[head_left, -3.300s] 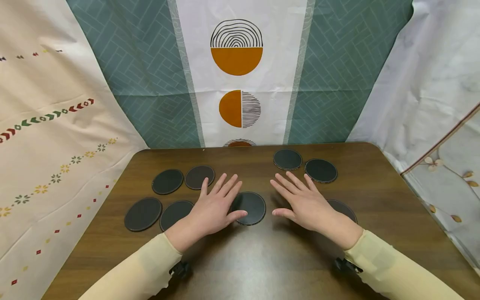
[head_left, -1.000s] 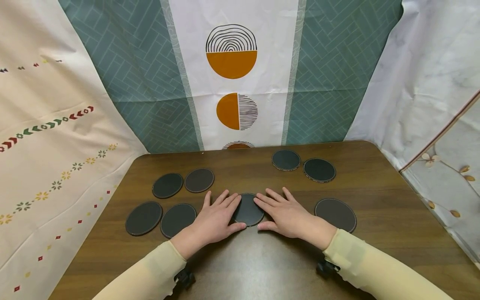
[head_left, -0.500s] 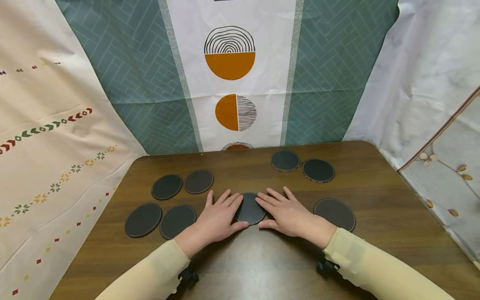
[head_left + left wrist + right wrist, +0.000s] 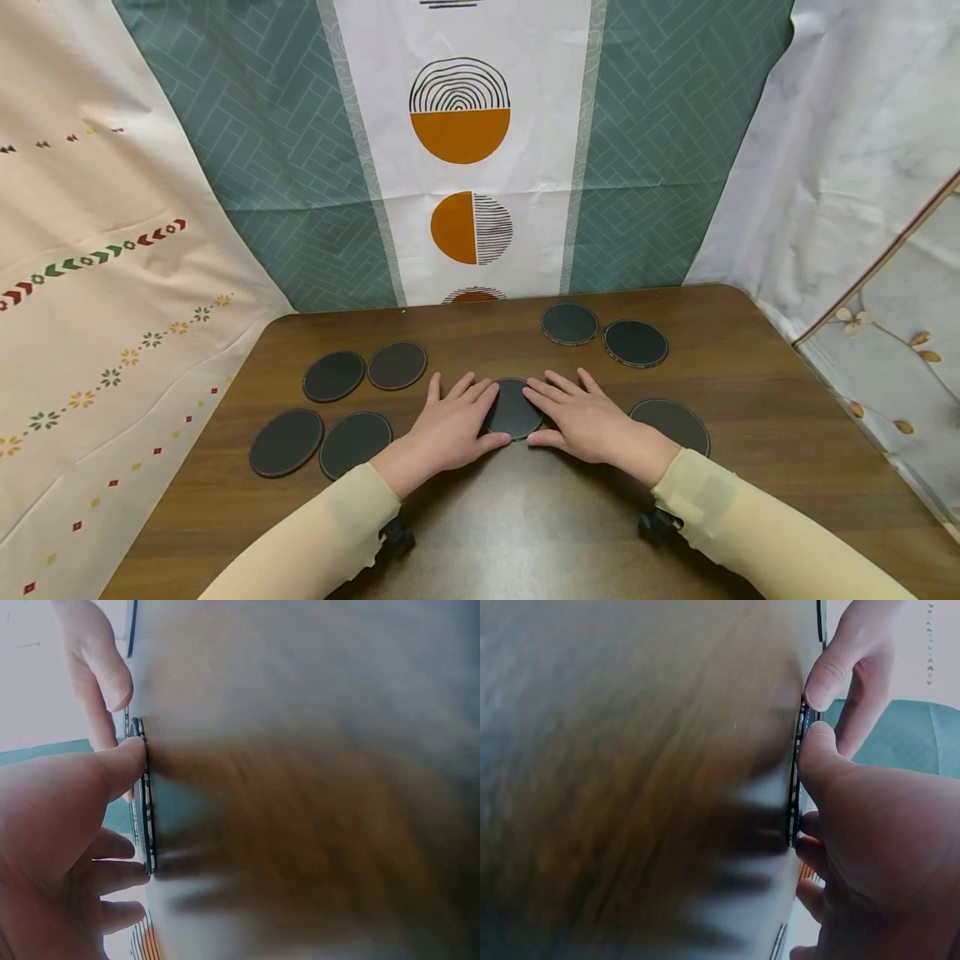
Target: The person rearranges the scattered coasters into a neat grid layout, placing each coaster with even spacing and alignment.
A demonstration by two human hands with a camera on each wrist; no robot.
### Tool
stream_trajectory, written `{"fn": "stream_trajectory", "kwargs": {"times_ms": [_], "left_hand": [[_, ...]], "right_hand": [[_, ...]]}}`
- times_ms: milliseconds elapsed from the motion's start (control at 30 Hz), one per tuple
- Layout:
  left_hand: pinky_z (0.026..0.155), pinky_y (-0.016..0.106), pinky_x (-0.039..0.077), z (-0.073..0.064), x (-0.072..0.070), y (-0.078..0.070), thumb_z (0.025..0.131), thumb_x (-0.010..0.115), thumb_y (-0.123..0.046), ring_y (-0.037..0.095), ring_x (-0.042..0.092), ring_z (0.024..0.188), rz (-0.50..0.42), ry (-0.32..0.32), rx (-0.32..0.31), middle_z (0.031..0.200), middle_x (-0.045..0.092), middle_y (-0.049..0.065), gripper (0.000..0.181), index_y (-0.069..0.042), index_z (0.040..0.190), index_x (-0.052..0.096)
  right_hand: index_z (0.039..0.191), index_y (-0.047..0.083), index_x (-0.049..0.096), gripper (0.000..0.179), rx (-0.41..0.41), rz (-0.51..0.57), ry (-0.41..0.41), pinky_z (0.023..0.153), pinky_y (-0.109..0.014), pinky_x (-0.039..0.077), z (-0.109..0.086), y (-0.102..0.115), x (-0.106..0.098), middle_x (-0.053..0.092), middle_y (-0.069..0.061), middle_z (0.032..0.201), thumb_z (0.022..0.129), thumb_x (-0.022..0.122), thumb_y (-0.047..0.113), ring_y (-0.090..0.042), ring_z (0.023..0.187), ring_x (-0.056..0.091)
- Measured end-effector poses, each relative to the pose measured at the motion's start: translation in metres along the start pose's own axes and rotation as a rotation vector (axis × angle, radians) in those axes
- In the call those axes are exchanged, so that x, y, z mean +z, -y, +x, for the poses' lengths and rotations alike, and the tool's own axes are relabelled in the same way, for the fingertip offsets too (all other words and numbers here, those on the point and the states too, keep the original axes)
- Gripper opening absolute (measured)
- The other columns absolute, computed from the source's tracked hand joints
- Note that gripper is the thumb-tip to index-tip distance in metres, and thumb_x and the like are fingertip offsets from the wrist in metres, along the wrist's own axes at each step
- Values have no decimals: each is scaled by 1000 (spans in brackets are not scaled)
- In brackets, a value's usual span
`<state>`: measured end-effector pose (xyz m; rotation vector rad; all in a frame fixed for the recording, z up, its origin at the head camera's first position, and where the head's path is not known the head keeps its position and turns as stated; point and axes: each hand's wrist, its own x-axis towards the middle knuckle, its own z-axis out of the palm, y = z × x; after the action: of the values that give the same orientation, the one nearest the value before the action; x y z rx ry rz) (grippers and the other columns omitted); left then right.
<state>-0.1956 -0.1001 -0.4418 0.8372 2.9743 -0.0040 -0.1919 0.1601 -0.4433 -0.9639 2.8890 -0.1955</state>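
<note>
A dark round coaster (image 4: 514, 410) lies on the table between my two hands. My left hand (image 4: 447, 429) rests on its left side, fingers spread and fairly straight, thumb at the near edge. On the opposite side my right hand (image 4: 587, 423) touches it the same way, with fingertips over the rim. Seen edge-on in the left wrist view, the coaster (image 4: 148, 817) shows light stitching and stays flat on the table. The right wrist view shows my right thumb against the coaster's edge (image 4: 796, 787) and the left thumb close by. The fingers partly cover its sides.
Several similar coasters (image 4: 333, 376) lie in a cluster at the left of the wooden table (image 4: 480, 350). Two more coasters (image 4: 635, 343) lie at the back right. A brownish coaster (image 4: 672, 423) lies beside my right forearm, partly covered. Patterned cloths (image 4: 652, 150) hang behind and beside the table.
My right hand has come down and leftward onto the middle coaster, and my left hand has settled on it. In the last half second both hands and the coaster have shifted slightly right.
</note>
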Motion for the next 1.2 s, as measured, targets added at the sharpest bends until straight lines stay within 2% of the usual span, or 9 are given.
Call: {"fn": "stream_trajectory", "kwargs": {"times_ms": [300, 533, 700, 933, 1200], "left_hand": [[126, 78, 16, 12, -4, -5, 105, 60, -71, 33, 32, 164, 3, 3, 7, 173, 44, 7, 88, -15, 171, 43], [127, 76, 18, 19, -2, -12, 105, 62, -69, 33, 33, 164, 1, 8, 2, 173, 45, 8, 87, -15, 171, 44], [128, 74, 17, 20, -1, -14, 106, 60, -70, 32, 32, 164, 2, 15, -6, 173, 44, 8, 87, -15, 171, 44], [129, 72, 19, 20, -2, -14, 106, 60, -70, 32, 33, 164, 7, 7, -10, 173, 44, 8, 86, -15, 170, 46], [129, 72, 19, 18, -2, -15, 106, 58, -71, 31, 30, 165, 4, 26, -20, 174, 42, 7, 85, -16, 171, 45]], "right_hand": [[170, 11, 44, 83, -10, 28, -30, 128, -75, 14, 1, -13, 0, 38, -10, 177, 109, 55, 66, -38, 165, 28], [170, 10, 44, 81, 3, 35, 4, 128, -74, 14, 0, -19, -5, 37, -11, 177, 109, 58, 62, -38, 166, 27], [171, 12, 43, 80, 9, 39, 24, 130, -73, 13, -2, -20, -7, 36, -9, 178, 110, 60, 60, -36, 166, 25], [171, 11, 43, 81, -1, 39, 8, 129, -73, 14, -2, -23, -5, 36, -10, 178, 109, 59, 61, -37, 166, 27], [171, 11, 44, 80, -19, 39, -1, 129, -73, 16, -3, -22, -6, 37, -10, 177, 110, 60, 60, -37, 165, 29]]}}
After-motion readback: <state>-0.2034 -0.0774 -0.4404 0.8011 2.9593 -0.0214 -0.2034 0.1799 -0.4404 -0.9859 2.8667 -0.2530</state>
